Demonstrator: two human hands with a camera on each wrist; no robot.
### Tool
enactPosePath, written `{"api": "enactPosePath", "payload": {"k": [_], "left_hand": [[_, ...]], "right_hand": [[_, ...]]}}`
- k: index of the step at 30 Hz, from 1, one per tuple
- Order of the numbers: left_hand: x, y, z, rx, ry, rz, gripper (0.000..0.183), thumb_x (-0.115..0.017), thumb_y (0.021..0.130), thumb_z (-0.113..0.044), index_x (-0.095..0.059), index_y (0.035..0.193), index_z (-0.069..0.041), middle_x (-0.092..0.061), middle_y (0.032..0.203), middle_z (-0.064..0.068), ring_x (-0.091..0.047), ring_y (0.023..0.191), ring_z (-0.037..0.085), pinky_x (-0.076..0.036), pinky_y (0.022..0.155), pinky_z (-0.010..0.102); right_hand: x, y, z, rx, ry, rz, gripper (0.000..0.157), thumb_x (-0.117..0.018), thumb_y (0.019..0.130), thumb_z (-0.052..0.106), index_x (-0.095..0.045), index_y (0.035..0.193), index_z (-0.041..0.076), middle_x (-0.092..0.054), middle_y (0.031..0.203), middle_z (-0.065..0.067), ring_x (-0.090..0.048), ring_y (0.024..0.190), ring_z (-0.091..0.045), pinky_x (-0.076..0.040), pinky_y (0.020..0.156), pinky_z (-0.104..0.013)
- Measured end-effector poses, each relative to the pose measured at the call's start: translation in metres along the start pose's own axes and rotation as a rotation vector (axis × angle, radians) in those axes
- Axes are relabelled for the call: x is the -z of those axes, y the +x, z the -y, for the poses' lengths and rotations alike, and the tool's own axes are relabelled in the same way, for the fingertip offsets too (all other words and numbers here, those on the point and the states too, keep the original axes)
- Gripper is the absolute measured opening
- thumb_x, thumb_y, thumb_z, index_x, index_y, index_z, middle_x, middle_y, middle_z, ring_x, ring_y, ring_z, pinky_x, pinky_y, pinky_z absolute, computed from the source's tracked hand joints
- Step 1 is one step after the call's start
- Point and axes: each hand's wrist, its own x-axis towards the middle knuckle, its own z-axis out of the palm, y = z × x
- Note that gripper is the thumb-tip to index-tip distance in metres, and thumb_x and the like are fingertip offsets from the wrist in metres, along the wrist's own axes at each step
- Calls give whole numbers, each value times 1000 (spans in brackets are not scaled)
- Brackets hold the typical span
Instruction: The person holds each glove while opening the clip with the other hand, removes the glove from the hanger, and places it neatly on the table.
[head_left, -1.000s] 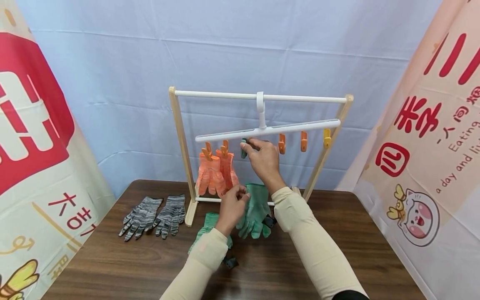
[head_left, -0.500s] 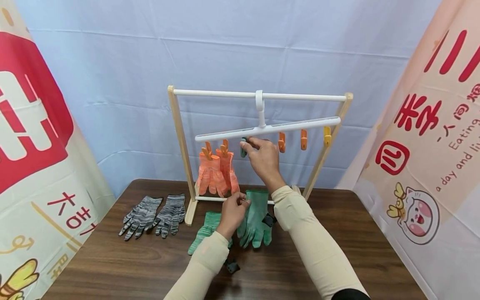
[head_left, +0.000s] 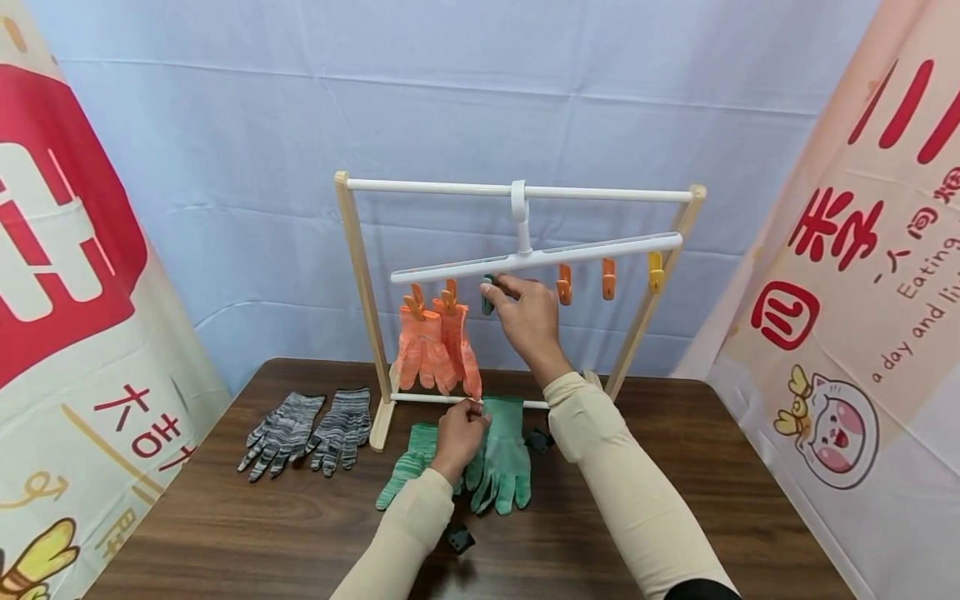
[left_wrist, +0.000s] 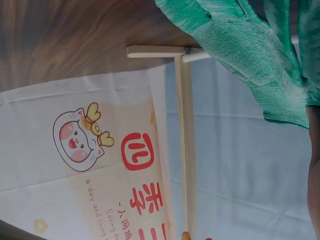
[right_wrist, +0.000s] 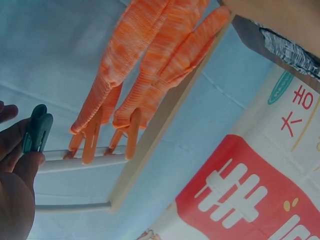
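Observation:
My left hand (head_left: 461,437) pinches the cuff of a green knit glove (head_left: 506,450), whose fingers hang down over the table. In the left wrist view that green glove fills the top right corner. My right hand (head_left: 528,321) has thumb and fingers squeezed on a dark green clothespin (right_wrist: 38,130) below the white hanger (head_left: 592,252). A second green glove (head_left: 412,467) lies on the table, partly behind my left forearm. To the left of the green clothespin, two orange gloves (head_left: 420,350) hang from orange clothespins (head_left: 449,297).
The hanger tilts, left end lower, from the white top bar (head_left: 435,187) of a wooden-legged rack (head_left: 360,283). Two more orange clothespins (head_left: 608,279) and a yellow clothespin (head_left: 656,272) hang at the right. Two grey striped gloves (head_left: 283,433) lie on the table (head_left: 202,517) at left.
My left hand has moved slightly down and left, lowering the green glove. The right hand stays at the green clothespin.

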Motion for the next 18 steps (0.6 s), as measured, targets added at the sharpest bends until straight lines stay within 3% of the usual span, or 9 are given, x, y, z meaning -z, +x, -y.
{"api": "enactPosePath", "payload": {"k": [9, 18], "left_hand": [[-4, 4, 15, -1, 98, 8, 21, -61, 88, -18, -62, 105, -5, -60, 82, 3, -54, 64, 17, -42, 56, 31], [-6, 5, 23, -2, 315, -27, 23, -61, 87, -20, -63, 105, -6, -62, 79, 4, -52, 55, 16, -40, 49, 32]], "right_hand": [[-1, -1, -2, 5, -1, 7, 32, -67, 82, 39, -70, 107, 19, -69, 95, 1, -62, 89, -13, -48, 70, -33], [1, -1, -2, 21, -6, 5, 33, -67, 81, 40, -70, 107, 20, -69, 96, 1, -61, 89, -13, -48, 70, -33]]}}
